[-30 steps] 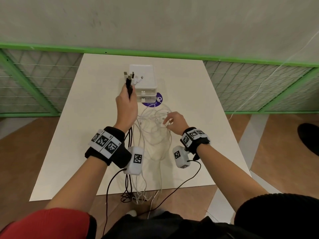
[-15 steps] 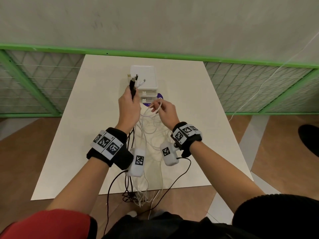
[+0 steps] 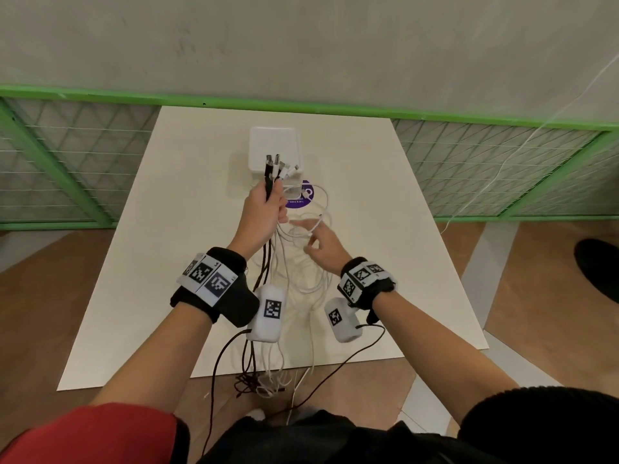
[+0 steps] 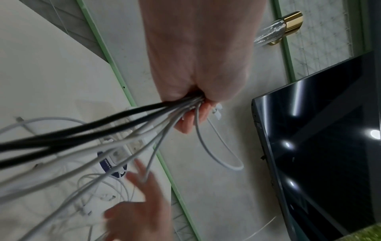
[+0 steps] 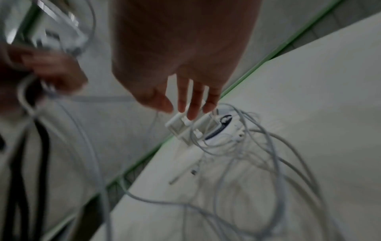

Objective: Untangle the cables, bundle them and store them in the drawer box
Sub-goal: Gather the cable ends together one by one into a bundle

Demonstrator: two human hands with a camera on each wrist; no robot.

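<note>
My left hand is raised over the white table and grips a bunch of black and white cables just below their plugs, which stick up in front of the white drawer box. From my fist the cables run down over the table, and their tails hang tangled past the front edge. My right hand hovers with fingers spread over loose white cable loops and holds nothing. In the right wrist view its fingers hang straight above the drawer box.
A purple round sticker lies in front of the drawer box. Green mesh fencing borders the table on the left, right and behind. A dark screen stands off to the side. A dark shoe is on the floor at right.
My right hand, which had brought a white cable up to my left hand, has drawn back toward me with its fingers spread. My left hand still grips the bunch.
</note>
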